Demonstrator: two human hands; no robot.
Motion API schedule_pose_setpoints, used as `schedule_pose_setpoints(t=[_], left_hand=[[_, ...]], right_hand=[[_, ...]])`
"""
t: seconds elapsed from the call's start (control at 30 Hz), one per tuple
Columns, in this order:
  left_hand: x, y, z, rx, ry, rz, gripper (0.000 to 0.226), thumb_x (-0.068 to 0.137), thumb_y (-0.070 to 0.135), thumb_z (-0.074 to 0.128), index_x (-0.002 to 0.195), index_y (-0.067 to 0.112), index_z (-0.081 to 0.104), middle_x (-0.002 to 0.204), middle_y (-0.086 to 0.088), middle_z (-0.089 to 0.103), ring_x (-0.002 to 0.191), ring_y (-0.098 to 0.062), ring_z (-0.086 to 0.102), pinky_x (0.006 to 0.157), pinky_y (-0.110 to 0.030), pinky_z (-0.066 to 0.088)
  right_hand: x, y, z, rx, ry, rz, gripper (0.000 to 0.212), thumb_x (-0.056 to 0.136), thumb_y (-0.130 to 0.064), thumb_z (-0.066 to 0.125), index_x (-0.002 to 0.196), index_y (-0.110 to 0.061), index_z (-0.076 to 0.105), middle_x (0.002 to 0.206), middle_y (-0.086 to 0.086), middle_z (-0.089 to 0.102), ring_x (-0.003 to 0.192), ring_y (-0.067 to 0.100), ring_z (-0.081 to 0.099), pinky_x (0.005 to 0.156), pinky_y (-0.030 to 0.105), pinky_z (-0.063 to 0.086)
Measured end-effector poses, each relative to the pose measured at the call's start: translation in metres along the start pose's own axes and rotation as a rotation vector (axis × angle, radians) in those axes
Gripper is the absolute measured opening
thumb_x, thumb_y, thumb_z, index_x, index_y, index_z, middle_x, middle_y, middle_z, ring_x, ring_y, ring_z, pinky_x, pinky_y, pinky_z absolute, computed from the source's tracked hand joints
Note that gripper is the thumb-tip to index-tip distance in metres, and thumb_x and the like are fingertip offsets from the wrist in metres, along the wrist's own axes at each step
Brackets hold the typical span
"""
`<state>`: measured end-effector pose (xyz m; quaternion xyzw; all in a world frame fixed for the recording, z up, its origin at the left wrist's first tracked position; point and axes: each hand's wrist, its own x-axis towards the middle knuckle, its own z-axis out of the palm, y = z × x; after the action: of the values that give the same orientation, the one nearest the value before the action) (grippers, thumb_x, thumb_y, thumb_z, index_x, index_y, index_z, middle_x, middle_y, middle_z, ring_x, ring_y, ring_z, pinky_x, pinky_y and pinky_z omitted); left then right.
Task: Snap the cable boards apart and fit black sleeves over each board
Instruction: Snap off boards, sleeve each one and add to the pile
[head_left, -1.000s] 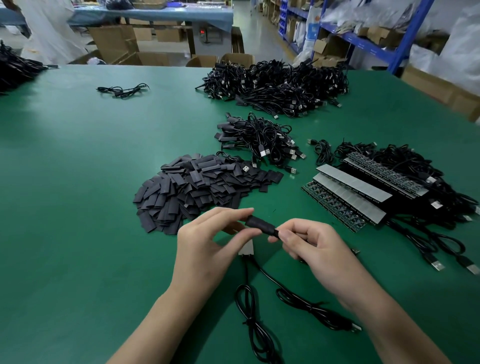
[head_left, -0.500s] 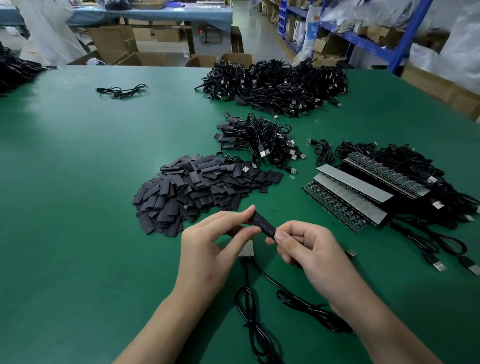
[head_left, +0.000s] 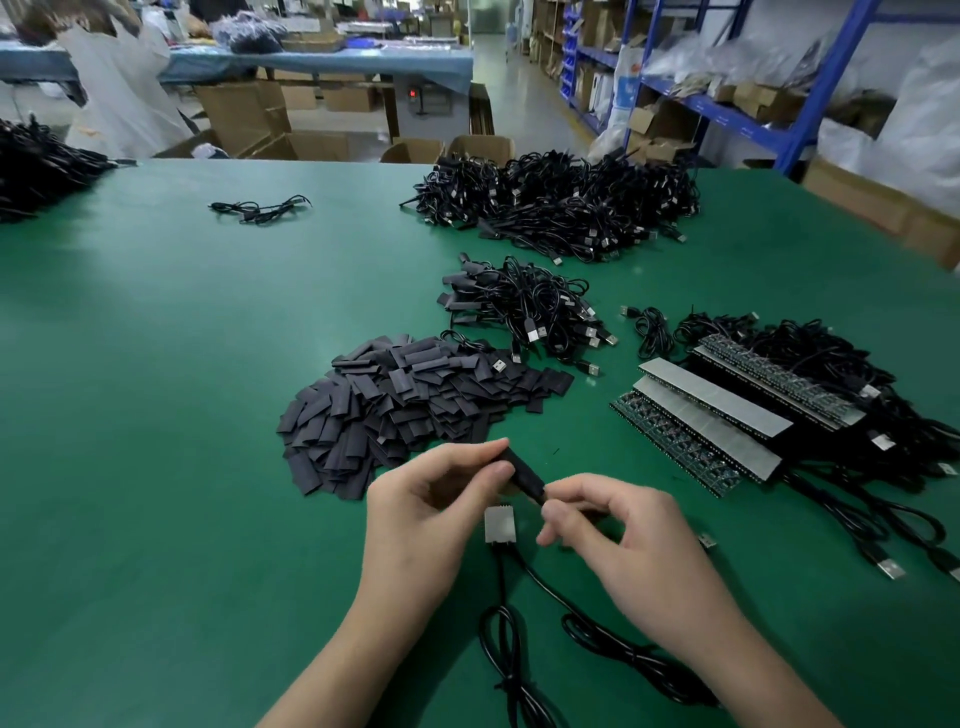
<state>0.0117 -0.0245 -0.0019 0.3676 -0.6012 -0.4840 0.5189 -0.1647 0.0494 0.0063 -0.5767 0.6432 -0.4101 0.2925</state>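
Holding the black sleeve (head_left: 522, 475) tilted between your two hands, you pinch its upper end with the thumb and forefinger of your left hand (head_left: 431, 514), and the fingers (head_left: 571, 486) of your right hand (head_left: 623, 540) grasp its lower end. I judge that this two-ended grip lets you draw the sleeve along the board inside it, though that board is hidden. Just below the sleeve, in the lower middle of the frame, a bare board (head_left: 500, 524) shows, with its cable (head_left: 506, 639) running down. I cannot tell if it lies on the desk (head_left: 156, 415) or hangs. The pile of loose sleeves (head_left: 395, 405) sits just above your left hand, probably to keep the next pick near. The strips of unsnapped boards (head_left: 701, 415) lie at the right of the frame. The sleeved cables (head_left: 524, 306) are heaped above the centre, apart from the strips, so I think finished and raw pieces do not mix.
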Motion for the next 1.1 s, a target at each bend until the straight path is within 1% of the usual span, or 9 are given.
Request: schedule_pose_setpoints(t=[0.1, 0.23, 0.37, 0.5, 0.63, 0.77, 0.87, 0.93, 1.1], left_hand=[[0.003, 0.001, -0.001, -0.149, 0.034, -0.088, 0.015, 0.084, 0.01, 0.076, 0.098, 0.015, 0.08, 0.084, -0.007, 0.079, 0.08, -0.02, 0.077, 0.071, -0.021, 0.058], [0.004, 0.0, -0.002, -0.178, 0.01, -0.119, 0.02, 0.081, 0.017, 0.076, 0.101, 0.012, 0.077, 0.086, -0.008, 0.079, 0.082, -0.022, 0.078, 0.073, -0.022, 0.059], [0.006, -0.006, -0.008, 0.256, -0.062, -0.024, 0.026, 0.092, 0.023, 0.076, 0.117, 0.029, 0.072, 0.096, 0.013, 0.076, 0.089, -0.008, 0.072, 0.076, -0.022, 0.054], [0.008, -0.002, -0.022, 0.819, -0.287, 0.118, 0.051, 0.085, 0.067, 0.063, 0.126, 0.036, 0.07, 0.108, 0.023, 0.059, 0.107, -0.002, 0.053, 0.094, -0.029, 0.047], [0.009, 0.0, -0.029, 0.924, -0.468, 0.086, 0.073, 0.07, 0.091, 0.056, 0.122, 0.042, 0.069, 0.112, 0.024, 0.049, 0.116, 0.0, 0.045, 0.1, -0.029, 0.042], [0.011, 0.0, -0.032, 0.904, -0.526, 0.09, 0.061, 0.069, 0.082, 0.069, 0.117, 0.044, 0.068, 0.113, 0.026, 0.046, 0.114, 0.002, 0.041, 0.101, -0.025, 0.04], [0.012, 0.0, -0.034, 0.83, -0.517, 0.073, 0.051, 0.071, 0.068, 0.079, 0.113, 0.042, 0.067, 0.114, 0.026, 0.051, 0.113, 0.002, 0.046, 0.101, -0.024, 0.042], [0.012, -0.001, -0.034, 0.762, -0.504, 0.059, 0.049, 0.071, 0.063, 0.083, 0.111, 0.042, 0.066, 0.111, 0.026, 0.055, 0.109, 0.005, 0.051, 0.096, -0.022, 0.045], [0.012, -0.002, -0.029, 0.522, -0.416, 0.044, 0.043, 0.069, 0.046, 0.092, 0.102, 0.037, 0.064, 0.1, 0.022, 0.064, 0.093, -0.007, 0.065, 0.078, -0.017, 0.05]], right_hand=[[-0.002, 0.004, -0.008, -0.266, 0.03, -0.078, 0.019, 0.091, -0.054, 0.065, 0.105, -0.043, 0.072, 0.093, -0.028, 0.067, 0.099, -0.006, 0.06, 0.084, 0.008, 0.042], [0.002, 0.008, -0.007, -0.423, 0.064, -0.218, 0.004, 0.095, -0.033, 0.071, 0.093, -0.031, 0.074, 0.086, -0.03, 0.061, 0.096, -0.004, 0.055, 0.086, 0.015, 0.036], [0.005, 0.011, -0.013, -0.302, 0.198, -0.136, 0.01, 0.096, -0.02, 0.071, 0.098, -0.025, 0.078, 0.083, -0.024, 0.066, 0.086, 0.003, 0.065, 0.076, 0.016, 0.048], [0.019, -0.003, -0.021, -0.268, 0.331, -0.112, 0.02, 0.099, -0.023, 0.063, 0.113, -0.025, 0.077, 0.099, -0.019, 0.072, 0.082, 0.001, 0.068, 0.064, 0.016, 0.051], [0.072, -0.032, -0.038, -0.388, 0.41, -0.192, 0.021, 0.101, -0.024, 0.064, 0.117, -0.019, 0.077, 0.101, -0.005, 0.075, 0.077, 0.008, 0.064, 0.069, 0.031, 0.054], [0.166, -0.072, -0.06, -0.541, 0.374, -0.219, 0.026, 0.105, -0.022, 0.058, 0.125, -0.017, 0.073, 0.114, 0.004, 0.074, 0.058, 0.003, 0.048, 0.057, 0.017, 0.038], [0.217, -0.106, -0.069, -0.674, 0.254, -0.175, 0.037, 0.106, -0.027, 0.056, 0.142, -0.018, 0.062, 0.135, 0.012, 0.063, 0.102, 0.019, 0.064, 0.087, 0.03, 0.05], [0.222, -0.118, -0.067, -0.695, 0.168, -0.141, 0.048, 0.107, -0.034, 0.054, 0.151, -0.015, 0.052, 0.148, 0.014, 0.05, 0.132, 0.029, 0.052, 0.11, 0.037, 0.041], [0.136, -0.084, -0.026, -0.447, 0.044, -0.163, 0.027, 0.104, -0.043, 0.054, 0.107, -0.023, 0.072, 0.1, 0.001, 0.072, 0.073, 0.002, 0.062, 0.061, 0.021, 0.047]])
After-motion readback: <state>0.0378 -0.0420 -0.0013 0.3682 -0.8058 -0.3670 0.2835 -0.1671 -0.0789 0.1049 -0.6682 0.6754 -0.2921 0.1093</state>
